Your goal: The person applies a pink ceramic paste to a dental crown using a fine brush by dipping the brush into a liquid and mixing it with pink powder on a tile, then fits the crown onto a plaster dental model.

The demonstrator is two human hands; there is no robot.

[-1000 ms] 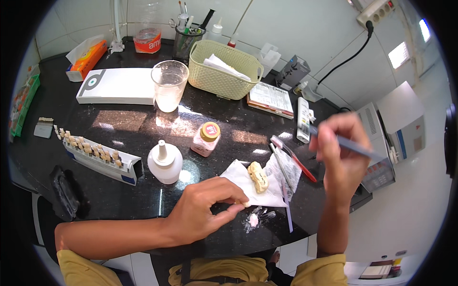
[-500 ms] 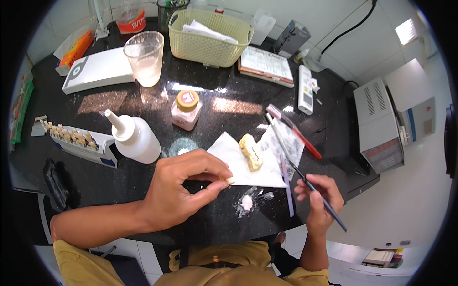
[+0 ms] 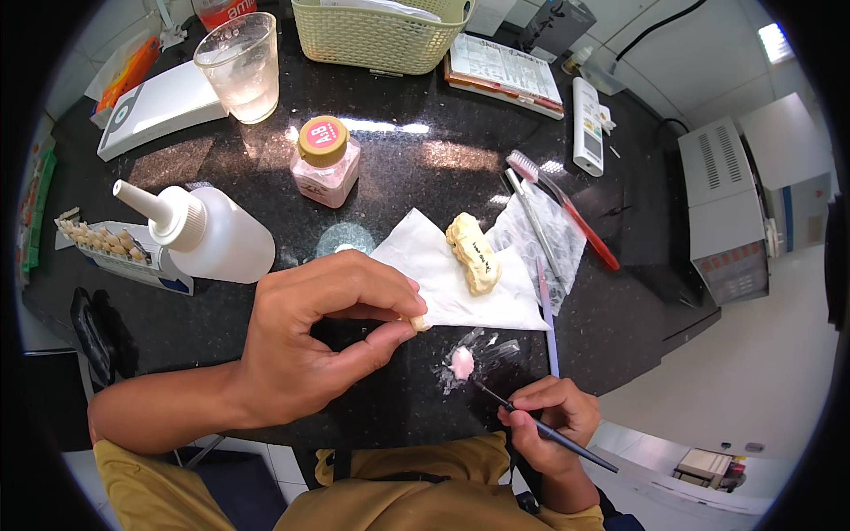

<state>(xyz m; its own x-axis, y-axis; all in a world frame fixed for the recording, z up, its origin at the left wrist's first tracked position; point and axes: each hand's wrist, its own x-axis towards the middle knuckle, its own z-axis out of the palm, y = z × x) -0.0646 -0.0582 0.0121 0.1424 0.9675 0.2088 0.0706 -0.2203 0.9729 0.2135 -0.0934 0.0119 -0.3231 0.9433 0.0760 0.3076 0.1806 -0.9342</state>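
Between the thumb and fingertips of my left hand (image 3: 310, 332) is a small cream tooth-like piece (image 3: 420, 322), mostly covered by the fingers. My right hand (image 3: 556, 420) grips a thin dark-handled brush (image 3: 549, 431) like a pen. Its tip reaches the lower right edge of a soft pink dab (image 3: 461, 363) smeared on the black countertop (image 3: 390, 416); whether they touch is hard to tell. Beyond the hands, a cream dental model (image 3: 474, 255) with dark writing lies on a white tissue (image 3: 425, 257).
A white squeeze bottle (image 3: 221, 234) stands left, by a tooth shade guide (image 3: 177, 276). Farther back are a jar of pink powder (image 3: 328, 173), a clear cup (image 3: 243, 75) and a basket (image 3: 372, 40). A red toothbrush (image 3: 575, 214), silver tool (image 3: 531, 221) and purple strip (image 3: 549, 327) lie right.
My right hand has come down and left, bringing the brush tip from beside the silver tool to the pink dab. The left hand keeps its pinch. The whole view has shifted slightly.
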